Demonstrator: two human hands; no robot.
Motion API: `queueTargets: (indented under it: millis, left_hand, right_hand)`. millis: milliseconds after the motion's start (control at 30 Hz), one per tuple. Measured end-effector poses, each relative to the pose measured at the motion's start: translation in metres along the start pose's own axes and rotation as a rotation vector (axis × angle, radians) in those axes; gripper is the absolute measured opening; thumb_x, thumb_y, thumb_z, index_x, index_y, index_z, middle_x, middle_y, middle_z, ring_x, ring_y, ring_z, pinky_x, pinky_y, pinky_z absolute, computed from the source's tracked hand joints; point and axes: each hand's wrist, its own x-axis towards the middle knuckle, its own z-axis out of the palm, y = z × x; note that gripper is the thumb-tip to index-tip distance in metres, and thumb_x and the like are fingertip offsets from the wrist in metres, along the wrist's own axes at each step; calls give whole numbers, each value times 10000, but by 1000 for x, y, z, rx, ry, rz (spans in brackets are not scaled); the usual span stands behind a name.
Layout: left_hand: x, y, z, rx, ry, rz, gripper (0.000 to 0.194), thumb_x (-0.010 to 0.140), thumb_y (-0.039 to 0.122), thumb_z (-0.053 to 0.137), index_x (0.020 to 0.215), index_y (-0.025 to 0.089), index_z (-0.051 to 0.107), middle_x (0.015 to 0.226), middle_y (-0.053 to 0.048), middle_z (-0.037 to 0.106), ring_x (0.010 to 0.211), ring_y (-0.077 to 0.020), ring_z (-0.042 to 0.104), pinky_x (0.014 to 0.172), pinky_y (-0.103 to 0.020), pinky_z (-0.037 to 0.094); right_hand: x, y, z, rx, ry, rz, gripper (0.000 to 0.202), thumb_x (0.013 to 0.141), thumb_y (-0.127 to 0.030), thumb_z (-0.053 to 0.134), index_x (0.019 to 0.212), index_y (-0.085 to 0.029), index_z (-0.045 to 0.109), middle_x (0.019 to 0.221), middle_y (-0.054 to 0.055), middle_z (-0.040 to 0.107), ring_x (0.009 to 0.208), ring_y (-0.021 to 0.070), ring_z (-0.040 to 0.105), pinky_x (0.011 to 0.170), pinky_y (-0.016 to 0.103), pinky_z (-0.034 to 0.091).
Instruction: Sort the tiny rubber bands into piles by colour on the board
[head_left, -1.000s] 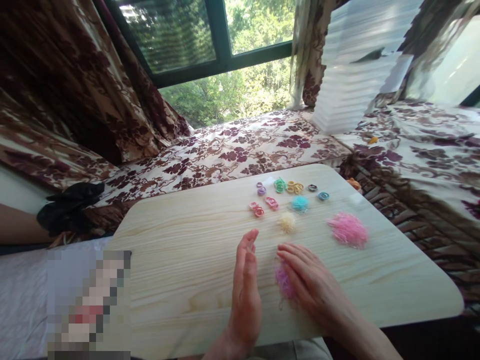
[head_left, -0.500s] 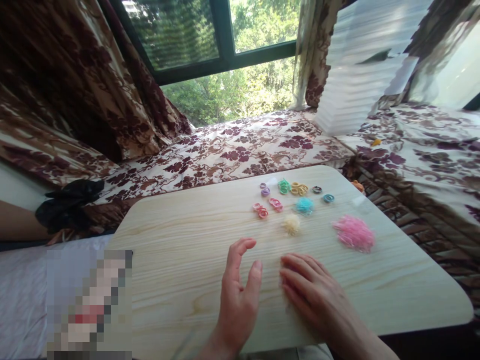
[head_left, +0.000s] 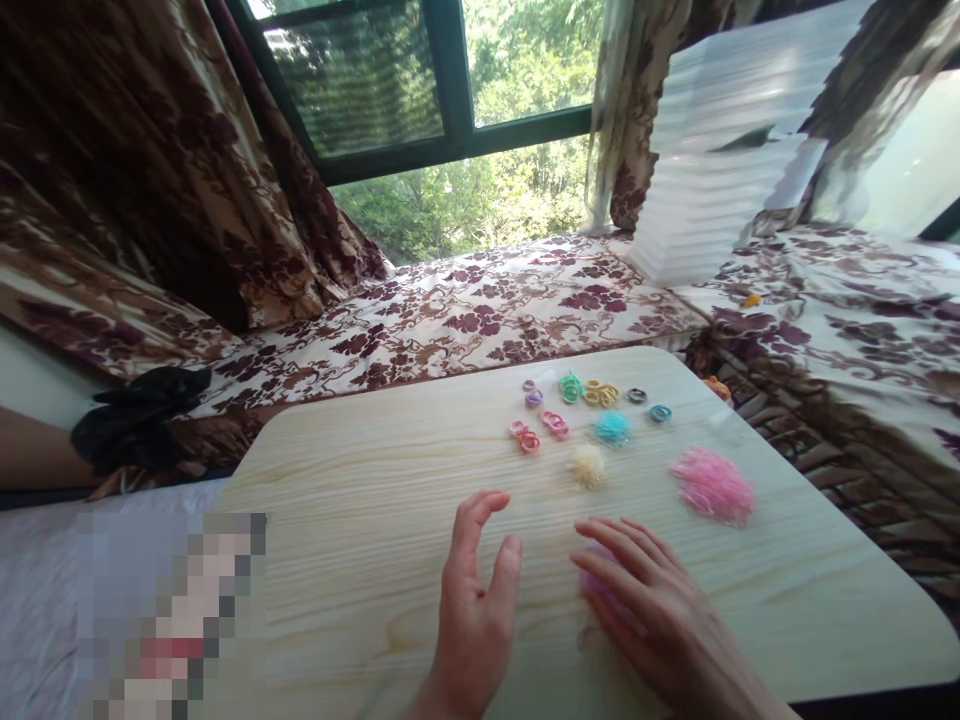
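Observation:
My left hand (head_left: 480, 595) rests on its edge on the pale wooden table (head_left: 337, 540), thumb and forefinger curved apart with nothing between them. To its right, my right hand (head_left: 652, 600) lies over a purple clump (head_left: 596, 575), mostly hidden beneath its stretched, slightly parted fingers. Whether the fingers press on the clump I cannot tell. Beyond the hands are a cream pile of tiny elastic bands (head_left: 586, 466), a turquoise pile (head_left: 612, 428) and a larger pink pile (head_left: 712, 485).
Small hair ties lie toward the table's far side: red ones (head_left: 525, 437), pink ones (head_left: 555, 425), green ones (head_left: 570, 387), yellow ones (head_left: 601, 393) and a blue one (head_left: 660, 413). A flower-patterned window seat (head_left: 480, 300) borders the table, with a white stack (head_left: 712, 170) on it.
My right hand has shifted slightly right and its fingers have spread, so the purple clump beneath now shows. My left hand keeps its pose. The view has tilted up a little.

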Motion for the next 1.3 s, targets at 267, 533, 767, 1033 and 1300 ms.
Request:
queueTargets:
  millis: [267,533,767,1033,1300]
  left_hand:
    - [6,-15,-8,15,-4,-2,348,895,304,568,1231,230,616,1326,-87,579,1318,-265,473,1130,-439,357]
    - [9,1,-12,72,0,41,320,885,273,557,1193,230,633,1291,-89,589,1283,-258,504,1119,-442,366]
    - [-2,-3,-15,56,123,46,304,889,358,556,1148,227,645,1278,-90,598,1275,-262,509,1129,-442,344]
    - [0,-18,-34,76,64,34,323,869,347,595,1165,232,653,1285,-91,607,1273,-273,519,1112,-448,382]
    - [4,-22,-40,82,46,43,323,891,303,568,1200,243,641,1317,-83,592,1295,-263,503,1115,-444,376]
  right_hand:
    - [5,23,-16,-23,110,148,216,904,-249,523,1055,-287,673,1144,53,702,1017,212,679,835,336,583]
    - [49,62,-15,-59,-231,297,431,854,-304,565,1271,-201,603,1337,149,595,1168,286,614,955,445,522]
    - [89,62,2,-96,-512,275,502,715,-192,675,1216,-209,652,1169,117,667,1019,279,650,859,392,526]
    - [87,57,6,-110,-583,256,194,812,-121,551,858,-190,726,979,102,671,904,217,647,792,321,500]
    - [118,61,-8,-123,-559,195,391,830,-154,586,1216,-167,650,1202,148,636,1073,281,621,901,393,483]
